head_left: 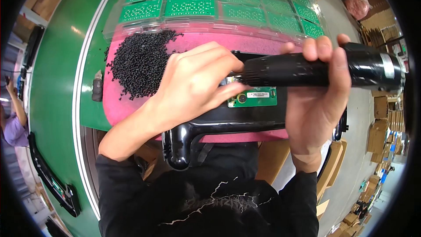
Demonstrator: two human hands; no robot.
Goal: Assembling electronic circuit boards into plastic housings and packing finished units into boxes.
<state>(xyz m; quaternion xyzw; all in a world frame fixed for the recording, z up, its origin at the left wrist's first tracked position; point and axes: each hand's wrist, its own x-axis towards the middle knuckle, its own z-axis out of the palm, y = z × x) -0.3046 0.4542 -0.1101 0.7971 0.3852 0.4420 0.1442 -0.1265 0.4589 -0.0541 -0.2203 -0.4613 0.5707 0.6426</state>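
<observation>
A black electric screwdriver [285, 70] lies level in my right hand [318, 101], its fingers wrapped around the body and its nose pointing left. Close to that nose is my left hand [197, 77], thumb and fingers drawn together in a pinch; whatever they hold is hidden. Beneath both hands rests a glossy black plastic housing [245, 120] with a rounded leg at its left end. Inside the housing sits a green circuit board [258, 101] bearing a white label and a round black part. The screwdriver and my left fingers cover the board's far edge.
Left of my hand, a heap of small black screws [138, 63] lies on the pink mat [219, 39]. Behind are clear trays of green boards [190, 6]. A small dark object [97, 88] lies beside the mat. Another housing [57, 184] is at far left, near a person in purple [16, 127].
</observation>
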